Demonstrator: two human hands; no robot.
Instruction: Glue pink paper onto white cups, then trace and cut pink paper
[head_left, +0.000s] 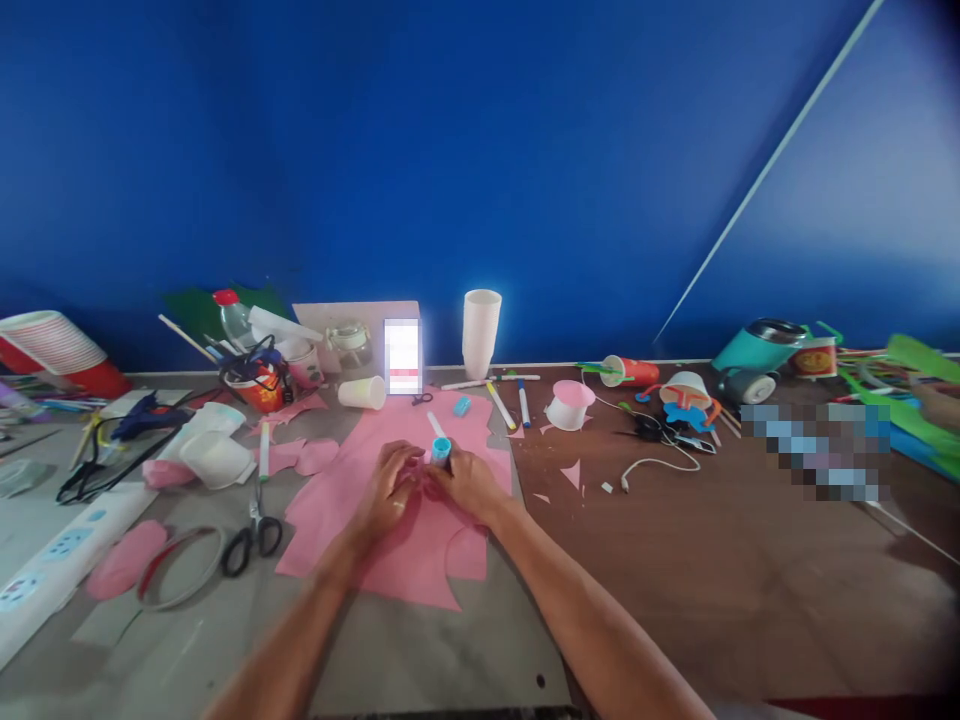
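Note:
Large pink paper [337, 530] lies spread in front of me, cut along its edges. Above its middle, my right hand [466, 482] is closed around a small light-blue tube [441, 451] that looks like a glue stick, its round end facing up. My left hand [391, 488] is close beside it with curled fingers. Something pinkish shows at those fingertips, too blurred to name. Just beyond the hands are a light-blue block [461, 406] and a white strip [436, 424]. A pale paper cup [361, 393] lies on its side at the paper's far left.
Scissors [256, 530], a tape roll [182, 568] and a power strip [64, 560] lie left. A tall cup stack [480, 335] stands near the blue wall. Markers [523, 403], a pink-topped white cup [568, 408] and a white cable [660, 460] are to the right.

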